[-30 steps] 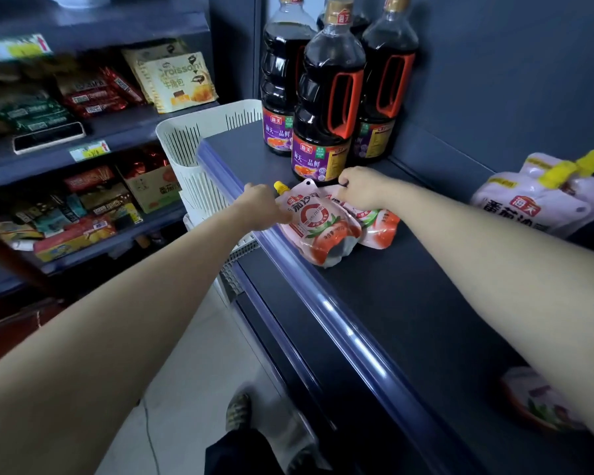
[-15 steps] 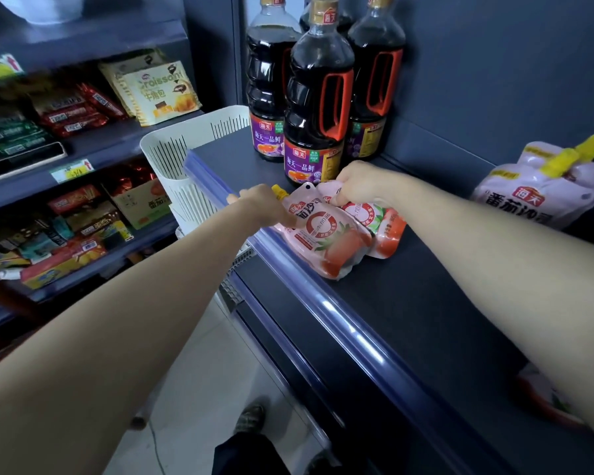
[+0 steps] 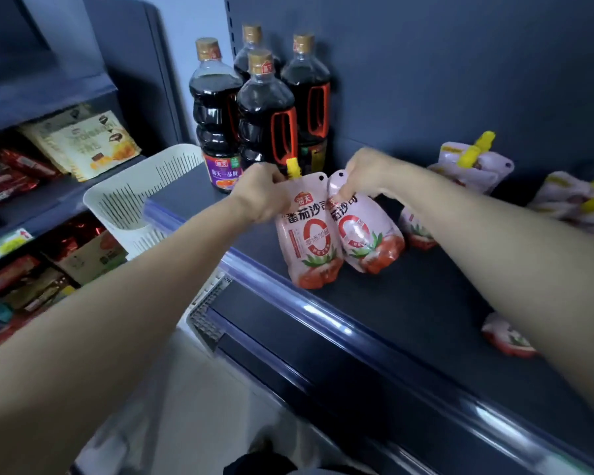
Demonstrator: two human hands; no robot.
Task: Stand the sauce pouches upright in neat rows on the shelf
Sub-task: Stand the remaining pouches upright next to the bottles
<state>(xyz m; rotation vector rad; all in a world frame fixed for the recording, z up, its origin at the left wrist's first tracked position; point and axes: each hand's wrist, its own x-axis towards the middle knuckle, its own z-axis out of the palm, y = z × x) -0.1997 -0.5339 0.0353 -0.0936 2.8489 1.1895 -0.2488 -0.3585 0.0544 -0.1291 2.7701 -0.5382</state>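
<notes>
Film and liquid fill likely make the left pouch and right pouch soft, slick and prone to slump. The stiffer sealed top looks the best place to hold. The left hand pinches the left pouch's top beside its yellow spout, and the right hand pinches the right pouch's top. Both pouches stand touching near the front of the shelf, before the soy sauce bottles.

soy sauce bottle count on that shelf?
4, all at the shelf's far end: left bottle, front bottle, rear bottle, right bottle. Others may be hidden behind them.
</notes>
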